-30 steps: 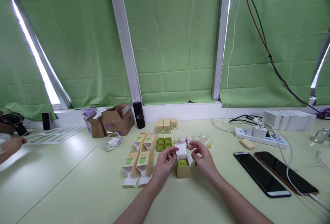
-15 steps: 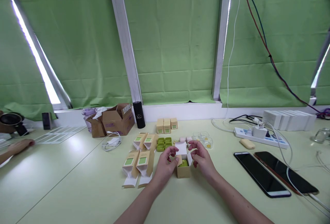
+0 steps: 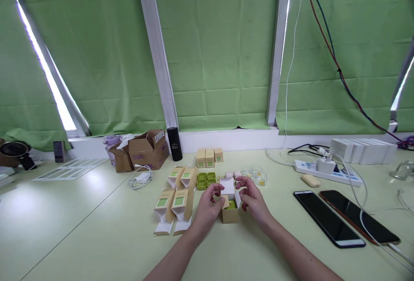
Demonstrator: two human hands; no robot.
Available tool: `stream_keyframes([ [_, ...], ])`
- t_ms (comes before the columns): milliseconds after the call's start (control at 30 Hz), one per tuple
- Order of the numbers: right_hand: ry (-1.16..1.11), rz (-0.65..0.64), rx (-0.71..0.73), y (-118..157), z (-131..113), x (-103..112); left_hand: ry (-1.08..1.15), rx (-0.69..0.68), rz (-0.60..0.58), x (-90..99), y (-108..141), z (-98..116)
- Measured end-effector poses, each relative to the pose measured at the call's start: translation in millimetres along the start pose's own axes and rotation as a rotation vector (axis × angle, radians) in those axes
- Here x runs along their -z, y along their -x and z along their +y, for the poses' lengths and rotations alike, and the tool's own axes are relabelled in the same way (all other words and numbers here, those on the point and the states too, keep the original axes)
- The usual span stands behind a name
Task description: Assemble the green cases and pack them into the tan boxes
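Note:
A small kraft box (image 3: pixel 230 216) stands with its lid raised, a green item (image 3: pixel 230 204) inside. At its left side, my left hand (image 3: pixel 210 205) has its fingers curled on the box's side flap. My right hand (image 3: pixel 254 199) is by the right flap, fingers bent and apart; whether they touch the flap is unclear. Several kraft boxes with green labels (image 3: pixel 179 201) lie open to the left. Behind my left hand are several green cups (image 3: pixel 202 184). Pale pink items (image 3: pixel 229 175) and clear round containers (image 3: pixel 260 179) sit behind the box.
Three closed kraft boxes (image 3: pixel 209 156) stand farther back. Left are a cardboard carton (image 3: pixel 148 151), a black tumbler (image 3: pixel 174 145) and a white charger (image 3: pixel 142 177). Two phones (image 3: pixel 328 218), a power strip (image 3: pixel 343 178), cables and white boxes (image 3: pixel 362 150) are on the right.
The other person's hand at the far left has gone out of view, and the white sheet there has shifted left. My hands have hardly moved.

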State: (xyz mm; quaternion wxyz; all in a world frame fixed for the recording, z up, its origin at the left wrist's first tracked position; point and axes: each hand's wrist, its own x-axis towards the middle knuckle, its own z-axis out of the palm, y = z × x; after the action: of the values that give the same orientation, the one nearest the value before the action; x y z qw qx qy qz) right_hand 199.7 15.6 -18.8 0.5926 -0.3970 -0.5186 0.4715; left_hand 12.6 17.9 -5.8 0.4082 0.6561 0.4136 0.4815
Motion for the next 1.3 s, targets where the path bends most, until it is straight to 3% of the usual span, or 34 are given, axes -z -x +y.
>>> stream_keyframes([
  [1067, 0.157, -0.06, -0.03, 8.3, 7.6, -8.6, -0.055, -0.009, 0.011, -1.1, 0.0, -0.8],
  [1300, 0.136, -0.045, -0.021, 8.8, 5.1, -9.4, -0.063, -0.032, 0.036, -3.6, 5.5, 10.1],
])
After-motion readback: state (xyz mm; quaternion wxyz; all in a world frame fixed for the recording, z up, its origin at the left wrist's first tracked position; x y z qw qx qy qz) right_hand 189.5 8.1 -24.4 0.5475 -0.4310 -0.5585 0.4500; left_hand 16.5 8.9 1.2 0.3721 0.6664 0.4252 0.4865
